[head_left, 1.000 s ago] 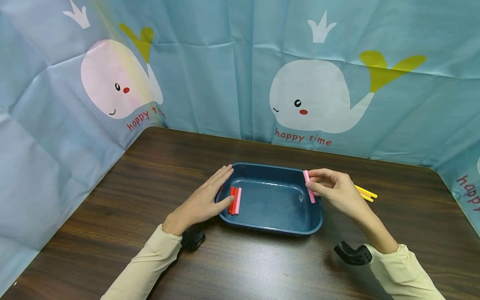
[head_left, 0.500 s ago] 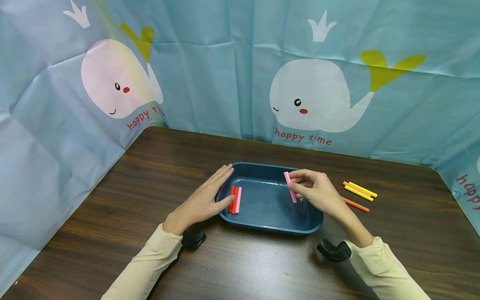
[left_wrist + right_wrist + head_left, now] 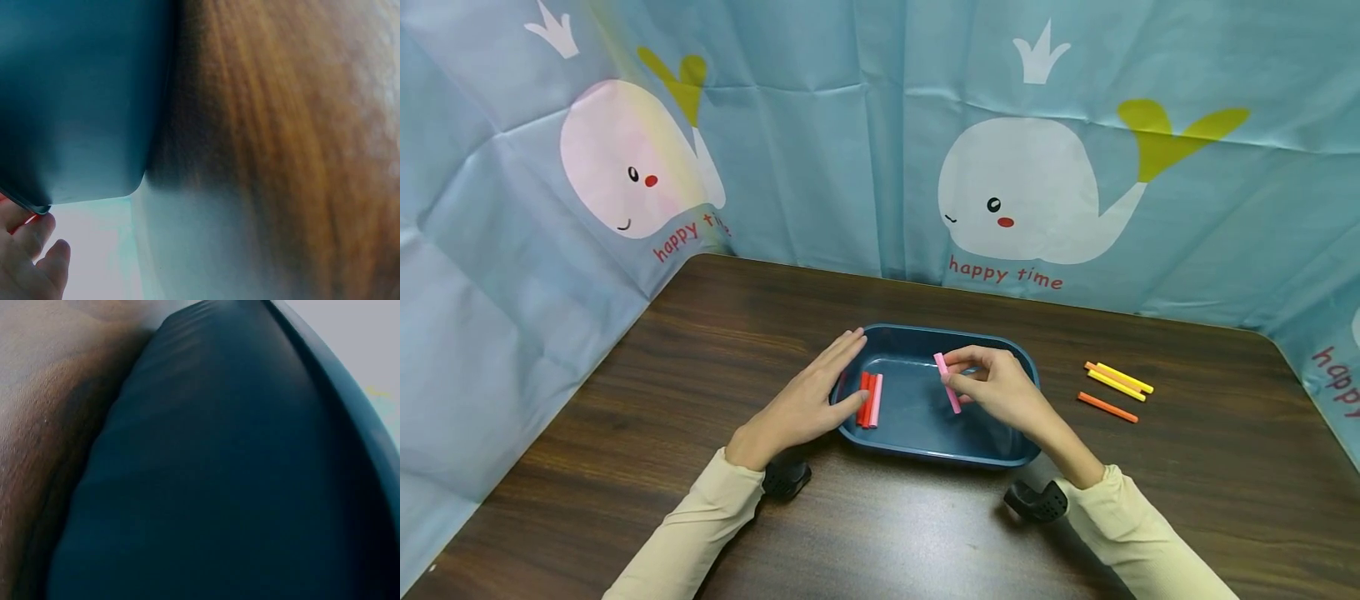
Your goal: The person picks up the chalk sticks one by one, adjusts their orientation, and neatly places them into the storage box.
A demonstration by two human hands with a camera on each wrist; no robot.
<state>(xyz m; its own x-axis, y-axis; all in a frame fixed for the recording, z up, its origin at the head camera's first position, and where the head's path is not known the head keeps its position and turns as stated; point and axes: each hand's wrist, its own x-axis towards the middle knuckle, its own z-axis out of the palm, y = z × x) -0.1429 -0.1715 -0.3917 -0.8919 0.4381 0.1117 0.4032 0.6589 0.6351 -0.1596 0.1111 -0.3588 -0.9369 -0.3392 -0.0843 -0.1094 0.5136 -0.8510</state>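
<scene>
A dark blue rectangular tray (image 3: 925, 454) stands on the table. Between thumb and fingertips, my right hand (image 3: 992, 387) pinches a short pink stick (image 3: 948, 385) over the tray's middle, tilted slightly. My left hand (image 3: 805, 400) lies at the tray's left rim with fingers extended, its thumb reaching inside. By that thumb, red sticks (image 3: 866, 402) and another pink stick (image 3: 876, 402) lie side by side in the tray. In the left wrist view, some left fingers (image 3: 55, 262) touch the tray's rim; the right wrist view shows only the tray's outer wall (image 3: 206, 462), hiding that hand.
Right of the tray, yellow sticks (image 3: 1116, 386) lie grouped with an orange one between them. A separate orange stick (image 3: 1108, 407) lies nearer. A blue curtain (image 3: 820, 167) with whale prints hangs behind the brown wooden table (image 3: 880, 525).
My right hand has carried the pink stick leftward from the tray's right rim to its middle. This uncovers the orange and yellow sticks on the table. The left hand has stayed put.
</scene>
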